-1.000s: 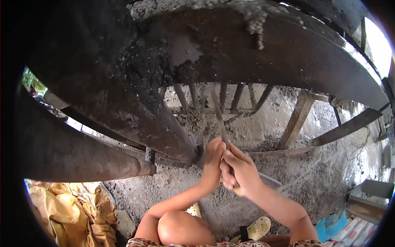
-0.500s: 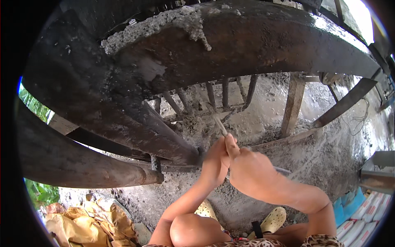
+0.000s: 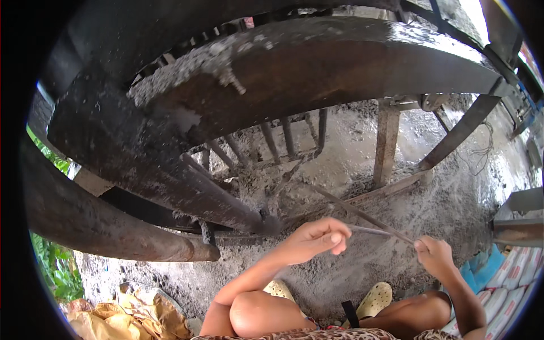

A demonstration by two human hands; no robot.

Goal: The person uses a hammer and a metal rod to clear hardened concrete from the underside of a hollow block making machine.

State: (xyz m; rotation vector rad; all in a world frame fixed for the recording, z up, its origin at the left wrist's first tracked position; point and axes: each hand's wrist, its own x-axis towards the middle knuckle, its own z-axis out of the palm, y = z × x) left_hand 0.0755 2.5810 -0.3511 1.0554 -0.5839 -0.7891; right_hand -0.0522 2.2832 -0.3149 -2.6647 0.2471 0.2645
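My right hand (image 3: 434, 254) is closed round one end of a long, thin, dark rod (image 3: 362, 213). The rod slants up and left, its far end over the wet, grey-caked ground by the frame's lower bars. My left hand (image 3: 317, 241) is off the rod, its fingers loosely bent with nothing visible in them. Just beyond its fingertips, a second, paler bar (image 3: 371, 229) crosses beneath the rod; where its left end lies is hidden. Ahead of both hands is a heavy, rusty metal frame (image 3: 340, 65) with upright bars and grey, cement-like clumps (image 3: 198, 73) on top.
A thick round pipe or beam (image 3: 107, 215) juts in at the left. A slanted post (image 3: 386, 141) stands under the frame. Crumpled brown paper (image 3: 122, 320) lies lower left; white printed sacks (image 3: 504, 306) and blue sheeting (image 3: 479, 269) lie lower right. A metal trough (image 3: 518, 218) is at the right edge.
Both hands were together on the rod, pointing it into the barred part. Now the left hand has let go, and the right hand has drawn the rod back to the right. The view has shifted slightly.
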